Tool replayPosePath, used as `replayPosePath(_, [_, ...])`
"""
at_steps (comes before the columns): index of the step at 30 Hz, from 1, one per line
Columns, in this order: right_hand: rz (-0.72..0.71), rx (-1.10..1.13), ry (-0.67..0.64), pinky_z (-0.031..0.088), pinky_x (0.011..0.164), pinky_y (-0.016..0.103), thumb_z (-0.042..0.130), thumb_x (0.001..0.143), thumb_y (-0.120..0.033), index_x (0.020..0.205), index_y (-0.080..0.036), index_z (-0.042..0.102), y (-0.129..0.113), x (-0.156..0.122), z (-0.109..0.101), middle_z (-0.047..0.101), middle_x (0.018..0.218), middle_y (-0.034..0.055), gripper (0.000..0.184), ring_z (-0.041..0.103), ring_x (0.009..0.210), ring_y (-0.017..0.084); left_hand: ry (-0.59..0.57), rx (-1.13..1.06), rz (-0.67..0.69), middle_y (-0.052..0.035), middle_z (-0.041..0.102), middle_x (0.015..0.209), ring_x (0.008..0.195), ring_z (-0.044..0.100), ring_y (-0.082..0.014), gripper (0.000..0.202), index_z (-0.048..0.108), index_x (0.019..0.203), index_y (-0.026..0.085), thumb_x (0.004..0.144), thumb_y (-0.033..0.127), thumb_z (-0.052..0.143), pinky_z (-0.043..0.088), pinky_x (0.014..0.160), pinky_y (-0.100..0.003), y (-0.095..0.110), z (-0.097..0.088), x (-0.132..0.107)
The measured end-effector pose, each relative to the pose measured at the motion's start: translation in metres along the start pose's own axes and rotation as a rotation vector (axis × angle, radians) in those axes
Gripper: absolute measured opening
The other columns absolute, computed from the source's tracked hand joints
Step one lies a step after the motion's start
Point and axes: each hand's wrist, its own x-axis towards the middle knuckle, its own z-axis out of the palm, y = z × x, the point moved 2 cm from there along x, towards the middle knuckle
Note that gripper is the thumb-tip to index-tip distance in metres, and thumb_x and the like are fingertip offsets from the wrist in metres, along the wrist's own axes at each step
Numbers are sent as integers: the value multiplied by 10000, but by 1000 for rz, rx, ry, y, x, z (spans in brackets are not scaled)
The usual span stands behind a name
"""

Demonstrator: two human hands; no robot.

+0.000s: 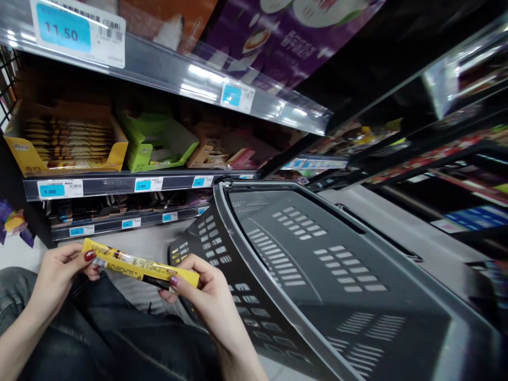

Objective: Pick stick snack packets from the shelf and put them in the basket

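A slim yellow stick packet (137, 264) is at the lower left of the frame, held over the person's lap and sloping slightly down toward the right. The left hand (65, 270) is closed on its left end in a pinch, thumb on top near the barcode; the right hand (202, 288) is clamped on the other end, thumb across the front and fingers behind. Gripping only the ends seems to keep the strip taut and leave most of its small print uncovered, facing the head camera.

Beneath the hands, the dark jeans (159, 344) are bent at the knee, a low posture that probably suits the low shelves. Just beside the right hand, a grey plastic shopping basket (317, 286) fills the lower right, apparently kept within arm's reach.

Beyond, at the left of the frame, a yellow carton (29, 156) and a green carton (139, 157) have cut-down fronts, likely so the contents show, above a blue-and-white 1.00 price label (59, 189).
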Motion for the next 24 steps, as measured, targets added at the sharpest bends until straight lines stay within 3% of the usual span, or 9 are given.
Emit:
replayPosePath(4, [-296,-176,70,526,610,225,725,664,-158,658,-187,656,-10,-2,-9,691,711,32,75,657,673,150,-48,151,76,-12,725,637,530,646,-152,144,749,701,241,559,252,767,541,533,-208,9,-6,-1])
replayPosePath(7, [-523,-277,98,531,657,261,729,648,-112,624,-225,696,-17,-6,-12,681,779,34,120,648,719,164,-94,369,213,-22,738,700,641,674,-179,99,749,622,256,569,174,730,539,571,-191,20,-9,-7])
replayPosePath(12, [-624,-290,78,538,591,289,731,652,-118,652,-266,719,-20,-10,-11,686,766,40,148,648,659,180,-101,452,362,6,728,657,624,669,-172,184,734,555,305,593,132,683,539,580,-203,28,-11,-14])
replayPosePath(18, [-550,-287,105,533,608,291,735,639,-128,657,-252,724,-17,-7,-15,690,746,46,126,647,684,191,-152,506,309,-17,736,700,650,676,-190,132,749,599,284,599,160,703,540,591,-209,26,-10,-10])
replayPosePath(22, [-300,-100,191,522,514,253,751,633,-206,672,-208,711,-7,-1,-15,681,638,37,56,634,547,167,-201,441,81,-27,716,598,541,660,-178,43,753,639,234,600,229,737,536,540,-215,18,-6,-6])
replayPosePath(24, [-171,-4,236,513,479,246,748,645,-267,687,-176,694,0,2,-15,672,582,38,114,619,486,159,-232,379,-71,-47,712,565,502,659,-192,94,749,651,200,603,281,746,545,516,-241,11,-5,-4])
